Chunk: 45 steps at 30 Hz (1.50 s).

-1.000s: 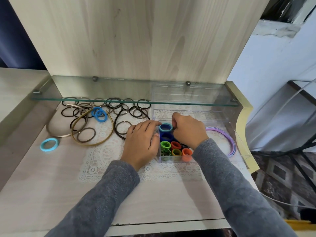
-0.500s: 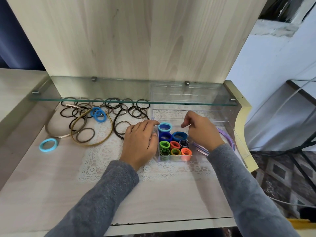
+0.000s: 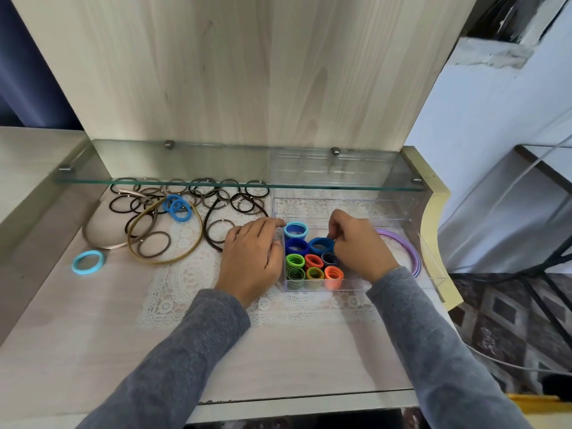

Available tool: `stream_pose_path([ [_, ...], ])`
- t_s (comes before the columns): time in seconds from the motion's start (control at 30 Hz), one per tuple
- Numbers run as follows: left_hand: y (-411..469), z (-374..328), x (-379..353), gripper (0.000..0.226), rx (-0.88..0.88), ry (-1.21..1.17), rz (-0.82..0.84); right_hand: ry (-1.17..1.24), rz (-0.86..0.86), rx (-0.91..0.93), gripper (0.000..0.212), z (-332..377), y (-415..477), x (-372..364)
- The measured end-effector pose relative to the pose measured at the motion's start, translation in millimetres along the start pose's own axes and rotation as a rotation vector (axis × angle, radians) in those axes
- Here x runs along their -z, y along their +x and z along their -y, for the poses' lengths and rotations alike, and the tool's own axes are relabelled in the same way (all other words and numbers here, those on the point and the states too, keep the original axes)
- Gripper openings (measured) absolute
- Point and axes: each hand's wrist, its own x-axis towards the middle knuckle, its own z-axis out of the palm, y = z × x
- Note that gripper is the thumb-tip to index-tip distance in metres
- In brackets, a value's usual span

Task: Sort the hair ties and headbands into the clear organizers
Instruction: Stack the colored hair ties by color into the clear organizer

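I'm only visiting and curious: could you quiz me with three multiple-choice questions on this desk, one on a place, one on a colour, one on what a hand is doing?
1. Where is the lone light blue hair tie? A on the floor; B on the tabletop, far left; C round a wrist.
2. What colour are the headbands right of the right hand? A green; B white; C purple.
3. What is the left hand doing? A resting beside the clear organizer, holding nothing; B gripping a headband; C waving in the air.
Answers: 1 B, it lies alone on bare wood. 2 C, purple arcs curve there. 3 A, its fingers lie relaxed and empty.
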Motion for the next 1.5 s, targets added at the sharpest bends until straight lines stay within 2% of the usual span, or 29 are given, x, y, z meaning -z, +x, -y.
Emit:
stream_pose_path([
  [0.33,0,-2,1,0.041,-0.038,0.044,-0.036,-0.036,0.029,-0.014,0.027,7,-1,-1],
  [0.6,-2,-6,6,0.043,-0.091,0.171,-0.034,-0.046,-0.001,-0.038,0.027,10,-8,-3],
  [0.73,-4,-2,13,0.042,-0.040,0.129,-0.068,-0.114,-0.111,-0.004,0.030,15,-16,-11],
  [0.8,-8,5,18,0.042,-0.019,0.139,-0.094,-0.133,-0.228,0.051,0.026,20,-18,-17],
  [0.9,-16,18,26,0.041,0.035,0.176,-0.129,-0.071,-0.386,0.145,0.021,35,-19,-28],
  [1.07,-29,44,41,0.041,0.151,0.278,-0.161,0.060,-0.511,0.304,0.019,73,-23,-52],
  [1.3,-43,82,57,0.052,0.287,0.359,-0.130,-0.019,-0.408,0.444,0.028,119,-24,-90],
  [1.5,-42,96,57,0.062,0.342,0.404,-0.058,-0.140,-0.252,0.402,0.048,127,-17,-121],
])
